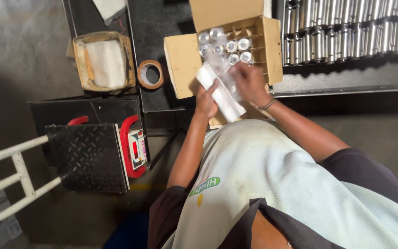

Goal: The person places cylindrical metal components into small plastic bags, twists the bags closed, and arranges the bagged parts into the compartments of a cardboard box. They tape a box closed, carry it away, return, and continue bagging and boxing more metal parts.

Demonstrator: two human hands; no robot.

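A: Left hand (206, 102)?
B: Raised, grip closed on white wrap (219, 92) before the box (226, 46).
A: Right hand (250, 83)?
B: Wrist bent, fingers pinched the clear bag (224, 74) over the wrap.

White sleeve (222, 96) and plastic-wrapped part (224, 76) held over an open cardboard box (183, 62).

The long white sleeve lies slanted, upper end near the box's front edge, lower end toward the body. The clear-wrapped part sits just above it, tilted the same way. The brown box stands with flaps spread, its divider cells partly filled with shiny wrapped round pieces (231, 46).
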